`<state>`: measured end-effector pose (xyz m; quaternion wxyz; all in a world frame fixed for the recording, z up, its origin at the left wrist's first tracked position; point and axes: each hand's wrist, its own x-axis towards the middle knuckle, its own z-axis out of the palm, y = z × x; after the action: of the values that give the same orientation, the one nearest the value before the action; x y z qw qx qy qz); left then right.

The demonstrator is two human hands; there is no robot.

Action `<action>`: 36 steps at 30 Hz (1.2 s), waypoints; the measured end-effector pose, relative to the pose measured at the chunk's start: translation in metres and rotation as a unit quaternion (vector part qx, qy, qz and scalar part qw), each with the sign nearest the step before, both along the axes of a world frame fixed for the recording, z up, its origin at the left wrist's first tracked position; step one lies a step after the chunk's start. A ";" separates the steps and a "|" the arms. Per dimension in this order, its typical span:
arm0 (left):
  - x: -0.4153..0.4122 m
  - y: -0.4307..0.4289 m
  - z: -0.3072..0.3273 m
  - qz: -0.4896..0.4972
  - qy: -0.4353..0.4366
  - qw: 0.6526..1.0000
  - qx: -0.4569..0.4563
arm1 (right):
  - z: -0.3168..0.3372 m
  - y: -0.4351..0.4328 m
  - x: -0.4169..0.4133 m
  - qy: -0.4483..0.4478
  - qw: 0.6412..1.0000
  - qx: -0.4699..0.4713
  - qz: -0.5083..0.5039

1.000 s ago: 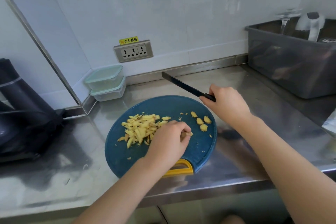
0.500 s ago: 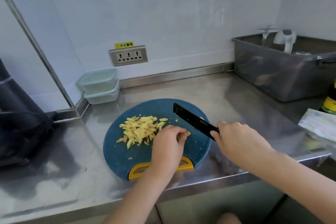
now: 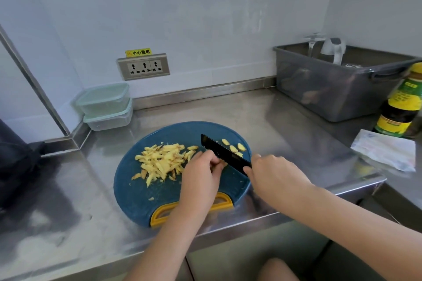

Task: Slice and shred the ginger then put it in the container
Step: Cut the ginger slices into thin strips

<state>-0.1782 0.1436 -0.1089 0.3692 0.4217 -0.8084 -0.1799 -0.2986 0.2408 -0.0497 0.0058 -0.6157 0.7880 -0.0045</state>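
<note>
Yellow ginger shreds [image 3: 159,162] piled on the blue board [image 3: 137,194] (slices [image 3: 233,149] beside).

Blue board [image 3: 141,191], yellow handle [image 3: 159,212]; black knife [image 3: 222,153]; pale-yellow ginger [image 3: 159,161].

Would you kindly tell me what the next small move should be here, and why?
Probably bring the knife down through the ginger piece pinched under the left hand: the right hand holds the blade right beside it, and whole slices behind it on the cutting board are not yet shredded.
</note>
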 end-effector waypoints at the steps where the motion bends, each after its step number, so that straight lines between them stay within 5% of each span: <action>1: 0.000 0.000 0.000 -0.002 -0.006 1.000 -0.006 | 0.000 0.001 -0.001 -0.005 1.000 -0.003 -0.002; 36: -0.001 0.004 0.006 -0.006 -0.030 0.999 -0.035 | 0.003 -0.012 0.025 -0.037 0.997 0.072 -0.008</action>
<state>-0.1790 0.1474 -0.1029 0.3579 0.4088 -0.8276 -0.1412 -0.2740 0.2288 -0.0469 0.0789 -0.6065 0.7906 0.0297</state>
